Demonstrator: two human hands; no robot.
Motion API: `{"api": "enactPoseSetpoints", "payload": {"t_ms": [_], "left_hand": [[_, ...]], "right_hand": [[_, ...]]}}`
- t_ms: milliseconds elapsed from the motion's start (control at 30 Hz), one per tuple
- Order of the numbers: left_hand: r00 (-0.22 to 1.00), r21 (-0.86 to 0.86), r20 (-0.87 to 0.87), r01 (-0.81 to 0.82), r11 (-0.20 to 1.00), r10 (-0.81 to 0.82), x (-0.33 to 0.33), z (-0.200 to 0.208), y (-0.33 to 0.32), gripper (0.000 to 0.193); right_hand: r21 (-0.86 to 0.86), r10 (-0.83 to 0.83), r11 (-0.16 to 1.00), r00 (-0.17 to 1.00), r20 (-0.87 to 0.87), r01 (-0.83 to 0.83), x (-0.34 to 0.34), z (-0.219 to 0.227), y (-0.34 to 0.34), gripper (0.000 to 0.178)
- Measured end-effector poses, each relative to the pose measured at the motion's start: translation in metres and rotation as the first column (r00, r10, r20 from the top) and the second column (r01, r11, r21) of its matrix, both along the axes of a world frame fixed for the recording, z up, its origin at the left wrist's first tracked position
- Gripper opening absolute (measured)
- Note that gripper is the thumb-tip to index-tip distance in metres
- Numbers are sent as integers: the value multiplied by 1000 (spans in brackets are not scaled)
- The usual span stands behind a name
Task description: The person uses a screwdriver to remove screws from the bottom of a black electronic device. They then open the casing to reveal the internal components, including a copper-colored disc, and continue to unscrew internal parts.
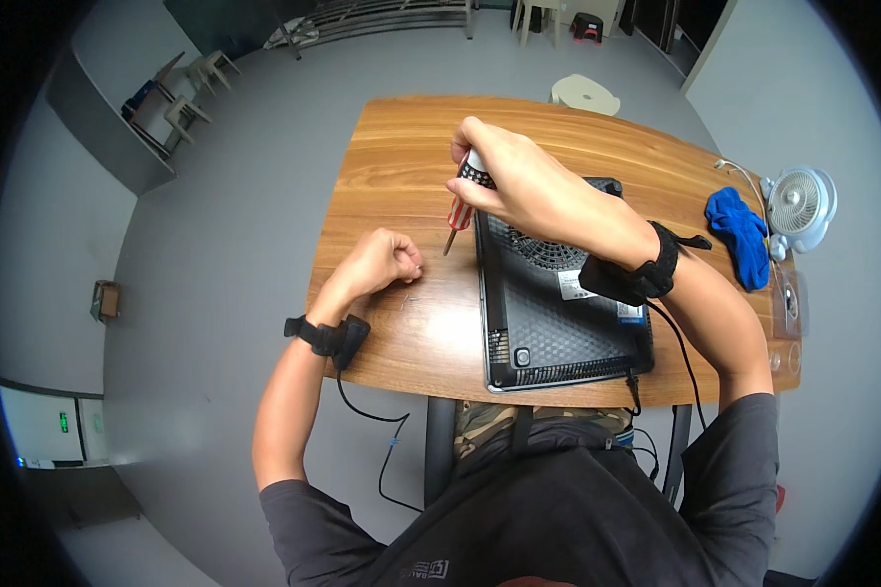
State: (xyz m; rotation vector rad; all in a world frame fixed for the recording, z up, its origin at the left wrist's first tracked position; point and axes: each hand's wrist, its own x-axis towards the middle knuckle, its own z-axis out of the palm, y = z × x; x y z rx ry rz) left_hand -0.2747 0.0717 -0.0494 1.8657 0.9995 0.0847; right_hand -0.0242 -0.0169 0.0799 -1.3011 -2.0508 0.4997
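The right hand [509, 171] grips a red-and-white striped screwdriver [460, 213] beside a flat black plastic fan pad [553, 318] on the brown wooden desk [411, 147]. The left hand [378, 264] curls; I can't tell if it's empty.

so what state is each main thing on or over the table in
Right hand: closed around the screwdriver
Screwdriver: held, tip downward
Left hand: fingers curled
Small metal pieces: loose on the table
Black vented device: lying flat
Blue cloth: crumpled
Fan: can't tell if running
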Motion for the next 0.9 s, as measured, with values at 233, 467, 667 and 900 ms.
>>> {"api": "enactPoseSetpoints", "payload": {"t_ms": [233,467,667,900], "left_hand": [[991,397,-130,88,914,-39,-4,-14,-23,5],[986,386,-158,104,917,-45,-3,-18,-30,8],[991,364,-134,50,930,-1,2,0,-34,12],[984,498,138,28,867,-111,57,38,-59,39]], "right_hand": [[86,-59,995,994,92,51,19,-2,-34,30],[60,-126,991,989,76,122,42,-2,-59,34],[91,-193,977,981,-7,193,60,-9,-72,33],[-11,-345,938,932,-112,346,87,-12,-91,41]]}}
